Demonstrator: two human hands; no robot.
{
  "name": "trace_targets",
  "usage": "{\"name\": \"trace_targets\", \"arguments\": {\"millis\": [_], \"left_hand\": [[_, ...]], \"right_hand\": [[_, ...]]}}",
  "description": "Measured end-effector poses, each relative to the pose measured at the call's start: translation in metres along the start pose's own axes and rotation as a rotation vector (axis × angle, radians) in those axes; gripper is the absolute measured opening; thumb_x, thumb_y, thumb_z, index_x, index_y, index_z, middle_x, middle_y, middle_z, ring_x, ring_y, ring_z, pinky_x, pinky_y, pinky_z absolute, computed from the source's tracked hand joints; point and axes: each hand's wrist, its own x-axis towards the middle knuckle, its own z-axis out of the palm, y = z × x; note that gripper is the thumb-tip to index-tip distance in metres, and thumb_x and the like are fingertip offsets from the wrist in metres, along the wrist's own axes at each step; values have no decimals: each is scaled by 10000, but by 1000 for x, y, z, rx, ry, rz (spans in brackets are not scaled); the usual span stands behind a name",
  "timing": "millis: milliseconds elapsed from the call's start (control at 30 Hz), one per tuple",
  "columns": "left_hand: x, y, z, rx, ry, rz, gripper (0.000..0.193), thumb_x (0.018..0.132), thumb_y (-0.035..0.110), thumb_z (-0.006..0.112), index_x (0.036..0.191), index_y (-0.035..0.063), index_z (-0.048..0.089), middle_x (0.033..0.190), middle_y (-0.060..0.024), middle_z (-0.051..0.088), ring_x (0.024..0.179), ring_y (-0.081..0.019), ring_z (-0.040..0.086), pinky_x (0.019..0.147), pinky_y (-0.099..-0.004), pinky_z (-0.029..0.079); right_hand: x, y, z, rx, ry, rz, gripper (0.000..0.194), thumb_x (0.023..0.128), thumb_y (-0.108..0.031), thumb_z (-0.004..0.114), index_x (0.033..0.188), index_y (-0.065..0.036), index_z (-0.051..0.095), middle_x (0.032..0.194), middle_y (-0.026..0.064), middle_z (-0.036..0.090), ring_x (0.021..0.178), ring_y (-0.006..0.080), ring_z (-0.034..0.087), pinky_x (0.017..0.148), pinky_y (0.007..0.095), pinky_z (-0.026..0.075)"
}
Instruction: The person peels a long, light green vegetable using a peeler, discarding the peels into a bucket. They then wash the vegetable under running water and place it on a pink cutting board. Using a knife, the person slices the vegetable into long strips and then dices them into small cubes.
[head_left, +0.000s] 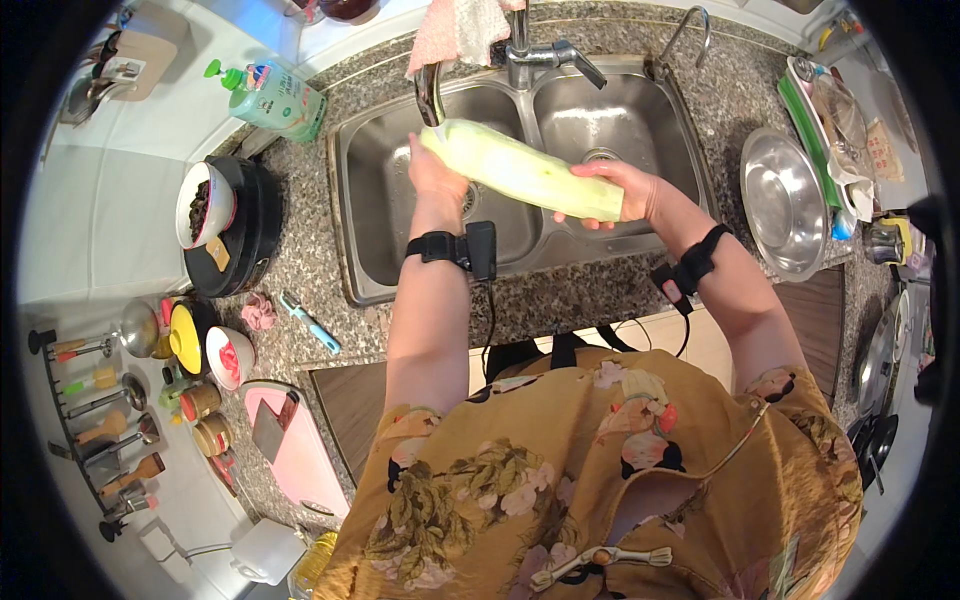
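A long pale-green peeled vegetable, perhaps a gourd, lies across both hands above the double steel sink. My left hand supports its left end from below, right under the faucet spout, where water seems to run onto it. My right hand grips the other end, with the thumb on top and fingers beneath. Behind the sink stands the chrome faucet lever, with a pink and white cloth hanging beside it.
Left of the sink are a blue-handled peeler, a pink cloth, a bowl of dark food on a black round appliance, and a soap bottle. A knife lies on a pink cutting board. A steel basin sits right.
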Motion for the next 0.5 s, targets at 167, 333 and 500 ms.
{"name": "trace_targets", "arguments": {"millis": [167,333,500], "left_hand": [[-22,-40,26,148,-57,7,727,990,686,449,1392,84,513,1324,-92,610,1206,-316,580,1067,-500,445],[-26,-45,14,154,8,-28,572,915,315,785,1366,81,521,1236,-88,636,1131,-240,627,990,-422,524],[-11,8,8,75,155,130,520,944,307,734,1352,71,514,1248,-111,630,1121,-311,650,925,-501,568]], "right_hand": [[31,-2,6,-155,195,-69,624,966,-458,613,1428,-59,486,1117,122,699,709,177,672,527,298,526],[73,1,16,-581,454,-341,755,916,-348,709,1524,-48,376,1240,131,647,1022,223,672,840,364,563],[77,7,27,-1379,662,-563,875,833,-279,767,1577,-176,318,1319,167,597,1199,328,613,1008,419,513]]}}
